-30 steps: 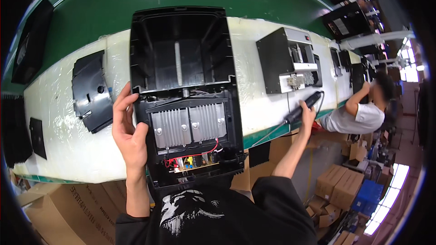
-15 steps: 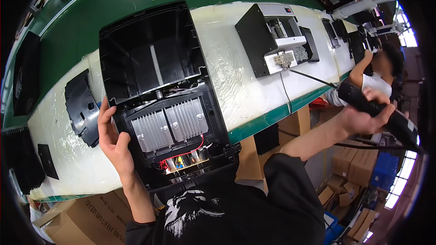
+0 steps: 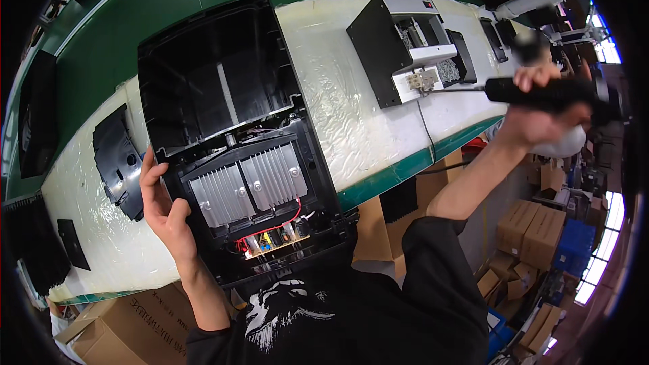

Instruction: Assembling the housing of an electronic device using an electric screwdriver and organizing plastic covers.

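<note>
A black plastic housing (image 3: 314, 182) lies on the bench in front of me, its deep black cover part (image 3: 196, 81) at the far end. Inside it are two silver finned heat sinks (image 3: 274, 176) and a small circuit board (image 3: 274, 243) with red wires. My left hand (image 3: 165, 213) grips the housing's left edge, fingers at the side and thumb toward the front. Out to the right, my right hand (image 3: 541, 118), slightly blurred, is wrapped round a black electric screwdriver (image 3: 520, 92). Its thin shaft reaches to the metal outlet block (image 3: 422, 81) of a screw feeder (image 3: 378, 54).
A curved black plastic part (image 3: 118, 162) lies left of the housing, with a small black plate (image 3: 73, 245) beyond it. Cardboard boxes (image 3: 135, 324) stand below the bench, and more boxes (image 3: 531, 230) sit at right. A blurred co-worker (image 3: 534, 47) is behind the screwdriver.
My right hand has raised the screwdriver from a slant to nearly level, its shaft still at the feeder's outlet. The left hand keeps its hold on the housing.
</note>
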The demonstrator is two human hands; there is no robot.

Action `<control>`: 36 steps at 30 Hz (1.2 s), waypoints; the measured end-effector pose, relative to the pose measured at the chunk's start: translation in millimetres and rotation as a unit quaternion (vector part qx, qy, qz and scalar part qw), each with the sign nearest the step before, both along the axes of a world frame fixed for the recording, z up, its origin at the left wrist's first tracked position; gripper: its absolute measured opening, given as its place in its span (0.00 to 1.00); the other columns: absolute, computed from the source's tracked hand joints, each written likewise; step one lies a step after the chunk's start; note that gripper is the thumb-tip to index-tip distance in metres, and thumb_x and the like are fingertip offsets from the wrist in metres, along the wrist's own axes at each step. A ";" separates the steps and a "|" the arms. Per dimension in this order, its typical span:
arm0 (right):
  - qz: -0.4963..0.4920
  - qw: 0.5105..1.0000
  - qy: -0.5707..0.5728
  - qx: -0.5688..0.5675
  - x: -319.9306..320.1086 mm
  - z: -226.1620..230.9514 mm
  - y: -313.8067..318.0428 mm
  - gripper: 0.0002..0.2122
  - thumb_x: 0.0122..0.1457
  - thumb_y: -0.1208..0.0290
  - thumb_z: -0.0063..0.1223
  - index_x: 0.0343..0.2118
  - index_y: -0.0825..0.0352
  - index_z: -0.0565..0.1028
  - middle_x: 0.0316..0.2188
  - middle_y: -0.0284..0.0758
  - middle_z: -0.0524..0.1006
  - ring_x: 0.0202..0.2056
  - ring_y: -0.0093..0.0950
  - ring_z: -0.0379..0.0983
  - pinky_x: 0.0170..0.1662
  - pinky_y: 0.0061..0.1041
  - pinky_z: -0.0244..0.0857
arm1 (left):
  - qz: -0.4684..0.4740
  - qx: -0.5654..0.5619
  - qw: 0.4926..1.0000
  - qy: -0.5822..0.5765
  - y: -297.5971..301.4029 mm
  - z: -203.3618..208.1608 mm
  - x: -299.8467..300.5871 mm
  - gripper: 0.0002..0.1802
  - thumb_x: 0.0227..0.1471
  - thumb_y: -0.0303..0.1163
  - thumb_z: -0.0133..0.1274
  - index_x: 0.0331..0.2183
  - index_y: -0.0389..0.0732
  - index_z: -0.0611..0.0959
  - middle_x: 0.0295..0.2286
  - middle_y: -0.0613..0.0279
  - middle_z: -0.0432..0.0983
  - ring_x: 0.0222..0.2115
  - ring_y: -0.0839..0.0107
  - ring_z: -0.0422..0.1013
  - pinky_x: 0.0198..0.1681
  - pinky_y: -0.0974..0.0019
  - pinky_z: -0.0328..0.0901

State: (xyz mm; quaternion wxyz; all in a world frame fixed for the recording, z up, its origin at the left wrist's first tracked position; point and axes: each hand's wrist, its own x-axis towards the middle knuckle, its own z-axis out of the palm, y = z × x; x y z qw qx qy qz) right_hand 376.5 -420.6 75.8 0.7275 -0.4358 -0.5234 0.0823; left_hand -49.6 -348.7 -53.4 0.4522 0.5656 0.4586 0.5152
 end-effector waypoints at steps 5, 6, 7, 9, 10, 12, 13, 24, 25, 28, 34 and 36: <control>0.008 0.996 0.036 -0.083 23.8 11.0 56.7 0.24 0.58 0.47 0.35 0.50 0.60 0.61 0.19 0.35 0.67 0.18 0.26 0.62 0.24 0.27 0.58 | 0.003 -0.018 0.999 -0.028 -2.4 -0.2 3.0 0.31 0.25 0.16 0.36 0.40 0.33 0.73 0.54 0.48 0.56 0.58 0.60 0.48 0.61 0.62 0.37; -0.004 0.994 0.027 -0.109 25.9 11.4 66.8 0.23 0.58 0.48 0.35 0.50 0.61 0.62 0.19 0.35 0.67 0.18 0.26 0.62 0.24 0.26 0.58 | 0.002 -0.026 0.999 -0.042 -2.8 1.1 2.8 0.31 0.25 0.15 0.37 0.40 0.33 0.72 0.55 0.49 0.55 0.59 0.60 0.47 0.61 0.62 0.38; -0.022 0.994 0.033 -0.105 19.2 12.1 76.3 0.23 0.59 0.49 0.35 0.49 0.62 0.63 0.19 0.35 0.67 0.17 0.25 0.62 0.24 0.25 0.59 | -0.004 -0.030 0.998 -0.048 -4.8 3.3 3.3 0.31 0.26 0.15 0.38 0.41 0.33 0.72 0.55 0.49 0.54 0.59 0.60 0.47 0.60 0.63 0.38; -0.019 0.989 0.030 -0.142 24.6 11.5 87.3 0.22 0.58 0.49 0.36 0.44 0.65 0.66 0.18 0.35 0.68 0.17 0.26 0.63 0.23 0.25 0.59 | -0.026 -0.026 0.998 -0.053 -11.1 5.3 2.4 0.32 0.27 0.16 0.38 0.43 0.34 0.71 0.56 0.48 0.52 0.59 0.60 0.46 0.61 0.63 0.38; -0.025 0.985 0.036 -0.167 25.8 11.7 90.9 0.22 0.58 0.49 0.37 0.41 0.66 0.67 0.18 0.35 0.68 0.17 0.26 0.64 0.22 0.24 0.60 | -0.037 -0.025 0.997 -0.056 -14.7 5.9 1.0 0.32 0.27 0.16 0.38 0.43 0.34 0.71 0.56 0.48 0.52 0.59 0.60 0.45 0.61 0.62 0.37; -0.041 0.988 0.021 -0.149 13.1 11.4 90.4 0.21 0.58 0.49 0.38 0.39 0.66 0.67 0.18 0.36 0.69 0.16 0.26 0.64 0.21 0.24 0.59 | -0.056 -0.010 0.997 -0.051 -21.3 2.7 -4.3 0.32 0.28 0.18 0.39 0.44 0.33 0.70 0.56 0.46 0.50 0.59 0.59 0.45 0.61 0.62 0.36; -0.062 0.990 0.009 -0.130 4.4 11.2 90.9 0.21 0.58 0.50 0.39 0.37 0.67 0.67 0.18 0.36 0.69 0.16 0.26 0.64 0.20 0.23 0.59 | -0.059 -0.013 0.997 -0.057 -24.3 0.9 -5.8 0.32 0.28 0.18 0.39 0.44 0.33 0.70 0.56 0.45 0.50 0.59 0.58 0.45 0.61 0.62 0.37; 0.201 0.967 0.009 -0.156 -44.4 41.7 -16.4 0.31 0.53 0.39 0.34 0.44 0.65 0.64 0.18 0.31 0.67 0.15 0.20 0.60 0.21 0.21 0.58 | -0.013 -0.026 0.995 -0.093 -33.5 2.1 -1.4 0.29 0.28 0.14 0.36 0.40 0.33 0.71 0.54 0.45 0.54 0.58 0.57 0.49 0.60 0.59 0.41; 0.160 0.971 0.075 -0.161 -53.0 59.8 -38.1 0.28 0.42 0.37 0.48 0.22 0.64 0.64 0.20 0.28 0.64 0.17 0.18 0.60 0.24 0.16 0.53 | -0.011 0.004 0.995 -0.096 -31.4 -1.4 -3.5 0.27 0.27 0.13 0.36 0.37 0.34 0.72 0.54 0.45 0.55 0.58 0.56 0.49 0.60 0.58 0.41; 0.171 0.984 0.033 -0.020 -66.9 78.9 -79.4 0.26 0.34 0.41 0.60 0.17 0.61 0.63 0.16 0.25 0.64 0.14 0.15 0.59 0.24 0.13 0.55 | 0.011 0.012 0.993 -0.118 -27.8 -4.8 10.2 0.24 0.26 0.13 0.36 0.34 0.34 0.72 0.53 0.44 0.57 0.57 0.55 0.50 0.60 0.57 0.42; 0.241 0.875 0.043 0.418 -124.3 64.5 -87.7 0.08 0.43 0.72 0.60 0.22 0.66 0.71 0.20 0.29 0.72 0.18 0.17 0.69 0.27 0.09 0.67 | -0.007 -0.003 0.994 -0.109 -21.2 -6.5 19.3 0.24 0.26 0.14 0.37 0.34 0.35 0.72 0.54 0.45 0.54 0.58 0.54 0.49 0.60 0.57 0.41; 0.508 0.754 0.152 0.387 -134.4 59.0 -80.1 0.04 0.44 0.78 0.56 0.19 0.69 0.72 0.20 0.33 0.74 0.20 0.20 0.72 0.27 0.12 0.71 | -0.017 -0.004 0.995 -0.097 -20.9 -7.4 18.1 0.24 0.26 0.15 0.36 0.34 0.35 0.72 0.54 0.45 0.54 0.58 0.54 0.49 0.59 0.58 0.41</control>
